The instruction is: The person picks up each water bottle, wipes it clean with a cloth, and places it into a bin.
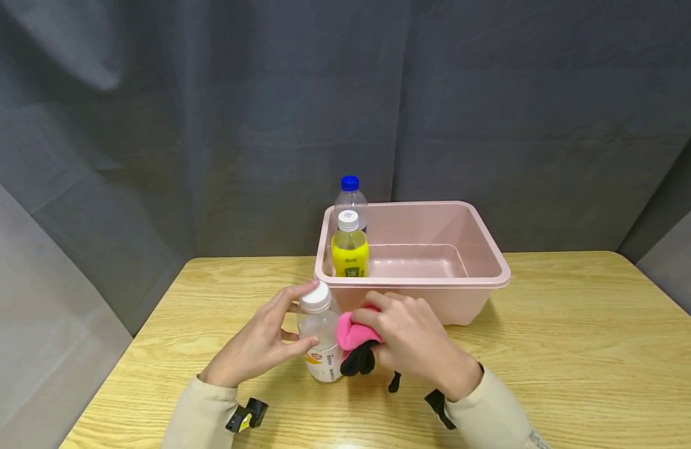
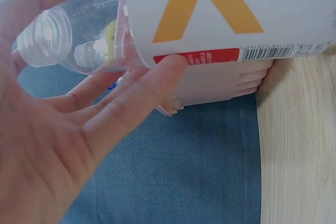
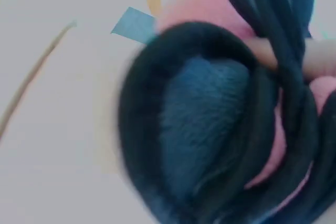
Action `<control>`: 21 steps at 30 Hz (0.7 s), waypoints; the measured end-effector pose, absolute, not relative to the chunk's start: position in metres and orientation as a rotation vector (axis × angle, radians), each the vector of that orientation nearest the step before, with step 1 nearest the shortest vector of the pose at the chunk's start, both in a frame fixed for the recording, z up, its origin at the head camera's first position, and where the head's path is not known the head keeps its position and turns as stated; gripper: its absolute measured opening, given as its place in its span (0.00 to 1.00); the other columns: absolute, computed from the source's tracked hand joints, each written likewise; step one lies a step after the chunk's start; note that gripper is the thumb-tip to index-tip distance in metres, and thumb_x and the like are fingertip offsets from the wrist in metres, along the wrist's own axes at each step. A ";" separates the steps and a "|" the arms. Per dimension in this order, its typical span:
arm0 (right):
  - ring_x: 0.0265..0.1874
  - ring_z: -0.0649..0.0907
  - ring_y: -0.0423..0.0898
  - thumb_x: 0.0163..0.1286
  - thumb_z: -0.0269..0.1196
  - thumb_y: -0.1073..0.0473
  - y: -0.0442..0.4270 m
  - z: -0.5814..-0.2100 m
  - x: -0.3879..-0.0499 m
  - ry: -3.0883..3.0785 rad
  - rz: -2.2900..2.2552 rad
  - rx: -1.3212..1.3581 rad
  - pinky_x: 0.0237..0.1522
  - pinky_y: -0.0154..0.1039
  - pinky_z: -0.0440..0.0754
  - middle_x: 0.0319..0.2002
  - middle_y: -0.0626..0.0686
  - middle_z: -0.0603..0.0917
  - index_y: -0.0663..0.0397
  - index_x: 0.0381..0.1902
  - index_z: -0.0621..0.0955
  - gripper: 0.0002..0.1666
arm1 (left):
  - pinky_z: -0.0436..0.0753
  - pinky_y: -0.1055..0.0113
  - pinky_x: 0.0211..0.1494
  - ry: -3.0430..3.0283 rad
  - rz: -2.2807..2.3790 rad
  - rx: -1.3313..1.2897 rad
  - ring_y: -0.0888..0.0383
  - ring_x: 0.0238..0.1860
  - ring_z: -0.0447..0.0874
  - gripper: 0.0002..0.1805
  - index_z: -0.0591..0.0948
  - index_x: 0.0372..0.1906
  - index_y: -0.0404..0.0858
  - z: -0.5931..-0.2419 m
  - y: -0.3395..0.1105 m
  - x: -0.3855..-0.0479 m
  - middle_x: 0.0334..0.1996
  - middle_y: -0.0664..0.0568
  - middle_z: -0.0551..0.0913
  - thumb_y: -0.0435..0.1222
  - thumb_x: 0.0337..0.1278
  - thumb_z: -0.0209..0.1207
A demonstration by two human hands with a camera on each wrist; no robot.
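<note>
A clear plastic bottle (image 1: 323,365) with a white cap and a white label stands on the table before the pink bin. My left hand (image 1: 261,343) holds it from the left, thumb on its front and a fingertip by the cap. In the left wrist view the bottle's label (image 2: 199,19) shows a large orange mark and a barcode. Beside the bottle's right side, my right hand (image 1: 413,337) grips a bunched pink and black soft cloth item (image 1: 353,333). Its black fuzzy part (image 3: 205,119) and dark straps fill much of the right wrist view.
Behind the hands sits a pink plastic bin (image 1: 413,284). At its left end stand a bottle with a yellow label (image 1: 350,257) and a clear bottle with a blue cap (image 1: 350,183). A dark grey curtain (image 1: 289,125) hangs along the table's back edge.
</note>
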State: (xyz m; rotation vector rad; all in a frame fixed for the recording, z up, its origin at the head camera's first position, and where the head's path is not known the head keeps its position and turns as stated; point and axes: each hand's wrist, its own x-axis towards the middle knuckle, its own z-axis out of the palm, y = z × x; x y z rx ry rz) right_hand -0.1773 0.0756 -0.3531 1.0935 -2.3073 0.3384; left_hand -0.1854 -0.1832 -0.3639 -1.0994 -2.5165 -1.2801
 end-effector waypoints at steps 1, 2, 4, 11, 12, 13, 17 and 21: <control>0.29 0.83 0.47 0.40 0.73 0.72 0.076 -0.351 -0.177 -2.267 0.373 1.071 0.24 0.41 0.82 0.36 0.49 0.84 0.50 0.40 0.88 0.24 | 0.87 0.70 0.38 -2.510 -1.279 -1.102 0.40 0.53 0.81 0.41 0.63 0.73 0.37 -0.364 -0.183 -0.185 0.66 0.36 0.71 0.24 0.56 0.69; 0.30 0.84 0.48 0.40 0.72 0.73 0.075 -0.350 -0.177 -2.225 0.408 1.052 0.25 0.42 0.83 0.38 0.49 0.85 0.52 0.41 0.88 0.26 | 0.87 0.70 0.38 -2.504 -1.277 -1.105 0.40 0.53 0.81 0.41 0.63 0.73 0.37 -0.364 -0.183 -0.185 0.66 0.36 0.71 0.24 0.56 0.69; 0.32 0.85 0.49 0.39 0.69 0.77 0.075 -0.348 -0.177 -2.144 0.467 1.021 0.28 0.45 0.85 0.41 0.51 0.85 0.54 0.43 0.88 0.29 | 0.87 0.70 0.38 -2.493 -1.274 -1.110 0.41 0.52 0.82 0.41 0.64 0.73 0.36 -0.364 -0.183 -0.185 0.66 0.36 0.71 0.24 0.56 0.69; 0.34 0.85 0.50 0.37 0.65 0.80 0.074 -0.348 -0.178 -2.075 0.505 1.018 0.27 0.46 0.86 0.42 0.53 0.84 0.53 0.45 0.88 0.33 | 0.87 0.70 0.38 -2.483 -1.280 -1.114 0.42 0.51 0.82 0.41 0.64 0.73 0.37 -0.365 -0.183 -0.186 0.64 0.37 0.72 0.24 0.56 0.69; 0.34 0.85 0.50 0.37 0.66 0.80 0.074 -0.348 -0.177 -2.080 0.494 1.021 0.27 0.46 0.86 0.42 0.53 0.84 0.53 0.45 0.88 0.34 | 0.87 0.70 0.38 -2.484 -1.281 -1.113 0.42 0.51 0.82 0.41 0.64 0.73 0.37 -0.365 -0.183 -0.186 0.64 0.37 0.72 0.24 0.56 0.69; 0.34 0.85 0.51 0.37 0.66 0.80 0.074 -0.348 -0.177 -2.087 0.481 1.025 0.26 0.46 0.86 0.43 0.53 0.84 0.52 0.45 0.88 0.34 | 0.87 0.70 0.38 -2.483 -1.281 -1.113 0.42 0.51 0.82 0.41 0.64 0.73 0.37 -0.365 -0.183 -0.186 0.64 0.37 0.72 0.24 0.56 0.69; 0.34 0.84 0.51 0.39 0.68 0.78 0.074 -0.346 -0.176 -2.120 0.416 1.046 0.25 0.44 0.85 0.44 0.53 0.85 0.50 0.44 0.88 0.31 | 0.87 0.70 0.38 -2.484 -1.280 -1.113 0.42 0.51 0.83 0.41 0.64 0.73 0.37 -0.365 -0.183 -0.186 0.64 0.38 0.72 0.24 0.56 0.69; 0.37 0.84 0.51 0.41 0.70 0.75 0.074 -0.346 -0.174 -2.158 0.335 1.081 0.24 0.43 0.85 0.44 0.54 0.85 0.50 0.42 0.87 0.27 | 0.87 0.70 0.38 -2.491 -1.282 -1.111 0.41 0.52 0.82 0.41 0.64 0.73 0.38 -0.365 -0.183 -0.186 0.64 0.37 0.72 0.24 0.56 0.69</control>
